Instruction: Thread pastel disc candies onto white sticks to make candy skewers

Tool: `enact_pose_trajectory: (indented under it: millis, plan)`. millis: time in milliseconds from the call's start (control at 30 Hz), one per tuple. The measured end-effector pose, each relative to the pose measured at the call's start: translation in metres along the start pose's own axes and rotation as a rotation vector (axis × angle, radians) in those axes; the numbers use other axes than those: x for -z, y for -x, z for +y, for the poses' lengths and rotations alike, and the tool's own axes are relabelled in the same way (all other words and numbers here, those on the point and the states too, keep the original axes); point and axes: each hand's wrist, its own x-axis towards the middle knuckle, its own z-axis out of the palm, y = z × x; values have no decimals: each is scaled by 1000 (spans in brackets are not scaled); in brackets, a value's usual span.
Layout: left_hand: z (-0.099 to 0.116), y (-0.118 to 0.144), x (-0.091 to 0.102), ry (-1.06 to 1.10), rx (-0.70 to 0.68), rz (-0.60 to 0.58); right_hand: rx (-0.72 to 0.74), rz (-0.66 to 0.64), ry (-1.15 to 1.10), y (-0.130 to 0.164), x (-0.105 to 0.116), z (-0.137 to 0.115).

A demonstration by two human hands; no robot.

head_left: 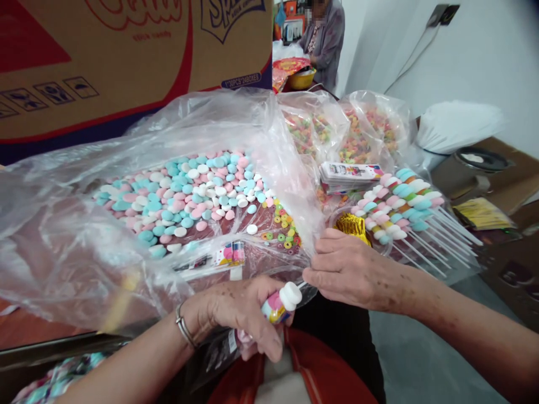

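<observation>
My left hand (252,314), with a metal bangle at the wrist, is closed around a candy skewer (281,304). White round candies stick out at its top end, and a colourful printed label wraps it below. Just to the right, my right hand (341,272) has its fingers pinched together near a thin white stick tip. What they hold, if anything, is hidden. Beyond both hands, pink, blue and white candies (197,191) lie in a clear plastic bag (84,235), with small ring candies (287,224) beside them. Printed labels (229,254) show through the plastic.
Finished candy skewers (404,202) lie at the right, near gold twist ties (352,225) and a label stack (349,175). Bags of ring candies (353,132) sit behind. A large carton (126,67) stands back left. Another person (328,42) works farther off.
</observation>
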Motion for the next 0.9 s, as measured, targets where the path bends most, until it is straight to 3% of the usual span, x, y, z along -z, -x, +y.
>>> enact_pose_trajectory:
  millis: [200,400,533,700,900]
  plan:
    - [5,-2,-1,-146,-139,68,-75,-13,-100,2,-15,-7]
    - [14,7,-8,-330,-169,258,-339,-95,-330,0,-6,-1]
    - [15,19,-10,-573,-307,432,-418,-153,-404,0,0,4]
    - [13,23,-13,-583,-241,407,-419,-199,-423,-1,-4,4]
    - [10,10,-16,-428,-224,291,-412,-215,-392,-9,0,4]
